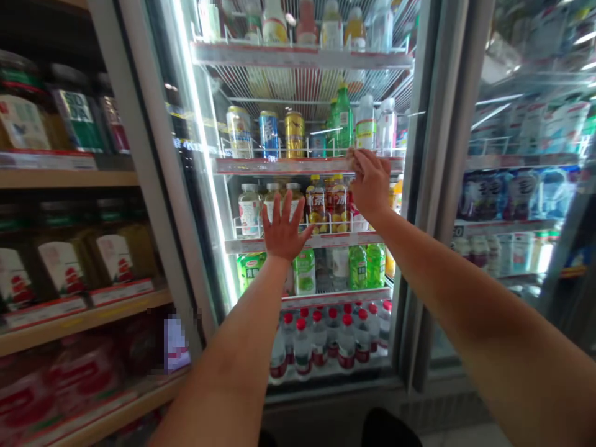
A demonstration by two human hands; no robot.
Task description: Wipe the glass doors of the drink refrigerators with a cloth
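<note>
A glass cooler door [321,391] stands before me, with lit shelves of drinks behind it. My left hand [285,231] is spread flat with fingers apart, and appears to rest against the glass in front of the middle shelf. It holds nothing. Higher and to the right, my right hand [371,183] is closed around a crumpled light-brown cloth [354,160] pressed toward the glass, level with a shelf's front edge. Its fingers partly cover the cloth. Brown bottles with yellow caps [316,203] show between my hands, and a green bottle [343,118] is just above the cloth.
Wooden shelves [69,179] with large jars and bottles run along the left. A metal door frame [435,186] divides this cooler from another one [516,223] on the right. Red-capped water bottles [321,338] fill the bottom shelf. Cans [269,133] stand higher up.
</note>
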